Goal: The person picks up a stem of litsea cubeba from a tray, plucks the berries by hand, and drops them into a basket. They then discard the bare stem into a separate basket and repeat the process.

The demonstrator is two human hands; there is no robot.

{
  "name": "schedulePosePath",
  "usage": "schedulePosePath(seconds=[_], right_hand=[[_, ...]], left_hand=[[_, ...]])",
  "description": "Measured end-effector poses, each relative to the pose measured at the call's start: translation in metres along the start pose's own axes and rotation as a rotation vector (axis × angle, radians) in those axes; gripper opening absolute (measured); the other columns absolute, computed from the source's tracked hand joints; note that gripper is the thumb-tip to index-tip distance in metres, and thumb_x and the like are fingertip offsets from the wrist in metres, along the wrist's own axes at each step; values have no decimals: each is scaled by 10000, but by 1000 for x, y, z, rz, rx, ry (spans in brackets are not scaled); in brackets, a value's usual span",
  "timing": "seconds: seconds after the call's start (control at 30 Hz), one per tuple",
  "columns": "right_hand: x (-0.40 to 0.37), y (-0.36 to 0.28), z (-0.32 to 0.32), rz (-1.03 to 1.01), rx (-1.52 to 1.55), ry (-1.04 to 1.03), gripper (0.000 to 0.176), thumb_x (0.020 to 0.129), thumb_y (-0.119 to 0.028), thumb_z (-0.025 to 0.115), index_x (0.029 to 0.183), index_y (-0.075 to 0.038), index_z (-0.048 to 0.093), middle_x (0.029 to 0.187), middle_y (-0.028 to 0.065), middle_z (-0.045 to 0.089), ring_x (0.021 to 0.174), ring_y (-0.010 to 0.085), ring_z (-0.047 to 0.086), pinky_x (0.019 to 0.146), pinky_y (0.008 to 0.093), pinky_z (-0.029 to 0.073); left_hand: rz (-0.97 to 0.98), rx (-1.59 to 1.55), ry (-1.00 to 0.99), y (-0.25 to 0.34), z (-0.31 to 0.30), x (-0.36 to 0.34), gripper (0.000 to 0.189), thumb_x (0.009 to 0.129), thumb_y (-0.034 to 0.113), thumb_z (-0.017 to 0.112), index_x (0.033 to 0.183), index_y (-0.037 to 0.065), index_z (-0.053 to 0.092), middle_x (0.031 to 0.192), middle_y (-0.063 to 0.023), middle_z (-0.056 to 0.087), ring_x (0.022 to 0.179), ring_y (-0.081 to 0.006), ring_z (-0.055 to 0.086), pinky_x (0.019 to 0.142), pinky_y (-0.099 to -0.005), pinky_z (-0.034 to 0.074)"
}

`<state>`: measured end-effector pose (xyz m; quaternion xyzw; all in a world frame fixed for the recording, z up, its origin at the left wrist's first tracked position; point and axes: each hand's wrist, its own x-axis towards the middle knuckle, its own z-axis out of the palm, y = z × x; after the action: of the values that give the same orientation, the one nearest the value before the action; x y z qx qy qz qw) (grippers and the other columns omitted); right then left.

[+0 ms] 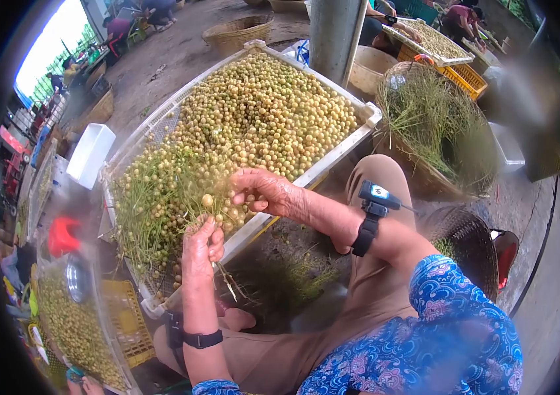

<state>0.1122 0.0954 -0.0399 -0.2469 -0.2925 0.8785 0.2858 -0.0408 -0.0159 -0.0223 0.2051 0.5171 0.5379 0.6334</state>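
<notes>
My left hand [202,247] is closed around thin green stems [228,279], whose cut ends hang below the fist. Several small round yellow fruits [207,201] sit at the top of this sprig, just above my thumb. My right hand [263,191] is beside the sprig with its fingers curled in a pinch; what lies between the fingertips is hidden. Both hands are over the near edge of a white mesh tray [339,158]. Loose fruits [267,112] are heaped in it, and a tangle of fruit still on green stems [155,204] fills its left part.
A wicker basket of stripped stems [425,118] stands to the right, behind a dark basket [468,240]. A metal post [336,39] rises behind the tray. On the left are another fruit tray [76,322], a white box [91,155] and a red stool [62,236]. Other people work farther back.
</notes>
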Motion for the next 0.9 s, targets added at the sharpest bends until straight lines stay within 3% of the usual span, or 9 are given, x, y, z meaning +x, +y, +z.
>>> schedulePosePath(seconds=[0.2, 0.3, 0.53, 0.63, 0.67, 0.73, 0.8, 0.83, 0.9], right_hand=[[-1, 2, 3, 112, 126, -26, 133, 793, -121, 549, 899, -49, 514, 768, 67, 570, 545, 68, 537, 291, 119, 287], [4, 3, 1, 62, 29, -93, 90, 792, -82, 541, 869, -38, 519, 744, 68, 569, 549, 60, 537, 293, 118, 293], [17, -29, 9, -95, -24, 64, 67, 767, -17, 527, 708, -45, 514, 601, 30, 526, 414, 33, 413, 298, 151, 262], [41, -54, -2, -89, -114, -56, 46, 747, -52, 546, 726, -48, 504, 626, 34, 527, 395, 47, 361, 292, 166, 238], [50, -63, 1, -169, -166, 11, 95, 746, -102, 571, 750, -56, 489, 651, 36, 531, 422, 52, 418, 295, 167, 258], [64, -85, 1, -218, -645, 147, 167, 756, -144, 576, 870, -39, 514, 694, 69, 548, 532, 99, 520, 388, 215, 387], [98, -94, -16, -394, -1585, 301, 293, 759, -193, 587, 1012, -60, 522, 882, 131, 544, 820, 188, 555, 620, 319, 464], [109, -88, -18, -415, -1938, 517, 348, 767, -183, 550, 1109, -128, 507, 1046, 165, 470, 997, 280, 458, 815, 399, 402], [134, -89, -17, -401, -2084, 479, 261, 777, -129, 461, 1022, -142, 549, 1062, 164, 436, 1003, 316, 429, 857, 430, 385]], left_hand=[[33, 56, 68, 0, -1, -2, 117, 833, 182, 515, 810, 82, 459, 536, 8, 416, 354, -37, 299, 305, -160, 209], [49, 74, 90, 1, -1, -4, 118, 830, 180, 521, 809, 82, 459, 535, 9, 418, 354, -35, 299, 305, -160, 209], [33, 54, 55, 2, -4, -6, 133, 814, 186, 546, 812, 84, 461, 525, 7, 417, 352, -35, 302, 303, -162, 209], [45, 53, 96, 3, -6, -7, 153, 834, 193, 514, 766, 65, 463, 513, 10, 404, 337, -35, 291, 303, -168, 197], [48, 47, 99, 3, -7, -8, 153, 834, 193, 514, 766, 65, 463, 513, 10, 404, 337, -35, 291, 303, -168, 197], [12, -19, 123, 5, -9, -11, 125, 806, 176, 545, 793, 87, 459, 528, 7, 413, 351, -39, 293, 307, -167, 204], [14, -8, 117, 6, -10, -14, 117, 811, 169, 526, 778, 86, 452, 529, 6, 410, 353, -39, 290, 309, -168, 203], [13, -16, 129, 7, -10, -16, 116, 814, 169, 518, 772, 85, 448, 528, 5, 410, 352, -39, 290, 309, -168, 204], [13, -9, 151, 9, -9, -19, 123, 823, 172, 498, 760, 84, 440, 524, 3, 407, 345, -40, 288, 306, -170, 205]])
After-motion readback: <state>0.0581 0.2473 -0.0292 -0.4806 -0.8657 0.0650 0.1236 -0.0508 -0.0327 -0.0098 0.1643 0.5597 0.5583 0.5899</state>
